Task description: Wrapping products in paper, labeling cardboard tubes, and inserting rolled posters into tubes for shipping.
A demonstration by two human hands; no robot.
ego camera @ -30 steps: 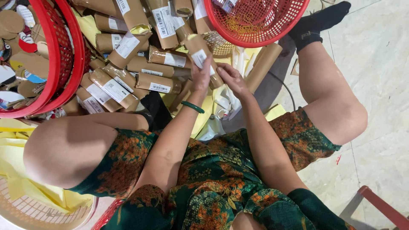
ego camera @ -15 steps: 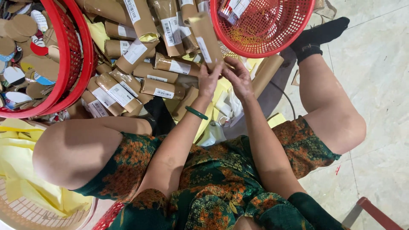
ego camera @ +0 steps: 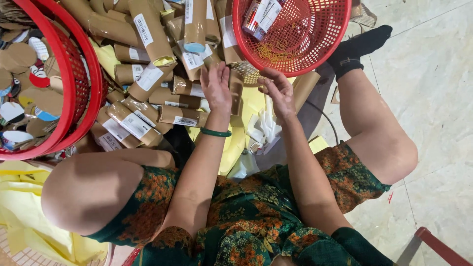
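The pale tiled floor (ego camera: 433, 113) carries a heap of brown paper rolls (ego camera: 148, 93), yellow sheets (ego camera: 29, 221) at its left edge, and two red baskets (ego camera: 300, 59).

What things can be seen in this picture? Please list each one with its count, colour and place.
rolled paper packages: many, brown with white labels, piled on the floor ahead
upper basket: one, red mesh, top right, holding rubber bands and small packs
side basket: one, red mesh, far left, holding round card pieces
yellow sheets: several, bottom left
bracelet: one, green, on left wrist
sock: one, black, top right
left hand: open, over the packages
right hand: fingers curled, below the upper basket's rim
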